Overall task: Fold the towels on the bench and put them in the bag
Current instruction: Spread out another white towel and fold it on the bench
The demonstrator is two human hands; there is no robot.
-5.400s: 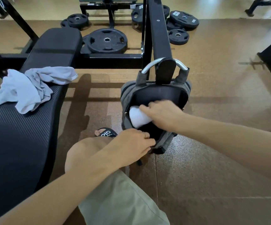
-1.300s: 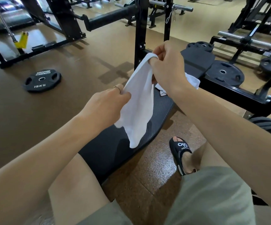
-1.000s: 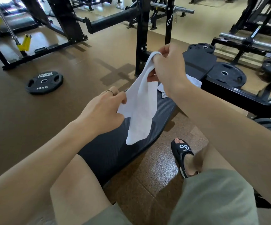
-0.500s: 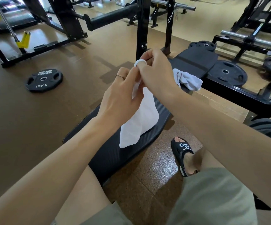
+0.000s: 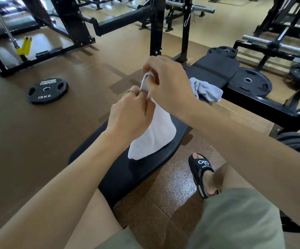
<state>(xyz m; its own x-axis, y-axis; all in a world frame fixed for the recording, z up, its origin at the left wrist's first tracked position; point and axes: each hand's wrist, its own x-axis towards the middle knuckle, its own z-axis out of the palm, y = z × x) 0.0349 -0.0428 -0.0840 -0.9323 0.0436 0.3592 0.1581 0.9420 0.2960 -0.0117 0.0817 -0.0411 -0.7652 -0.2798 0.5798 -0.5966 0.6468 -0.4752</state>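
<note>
A: Item one, what you hold: white towel (image 5: 154, 133), soft plain cloth, doubled over at the top and hanging in a smooth flat panel, wider at its lower edge.

B: Grip?

A: Both your hands meet at its top. Your right hand (image 5: 165, 85) curls fingers and thumb round the folded upper edge; your left hand (image 5: 129, 115), just below and touching it, pinches the cloth between thumb and fingers. A thin ring sits on one left finger.

B: Below the grip?

A: The towel's lower edge hangs over the bench (image 5: 136, 169), a black pad with fine ribbed texture and a rounded end. Whether the cloth touches it, I cannot tell.

B: Item two?

A: Grey towel (image 5: 206, 90), crumpled in loose folds, lying on the bench beyond your right wrist, well apart from the held one.

B: The bag?

A: To the right of your grip, past your forearm, a dark ribbed rounded shape shows at the frame edge; I cannot tell what it is.

B: Other entries?

A: Weight plate (image 5: 46, 90), a black disc with three grip holes, marked 15KG, flat on the brown floor to the left of your grip
</note>
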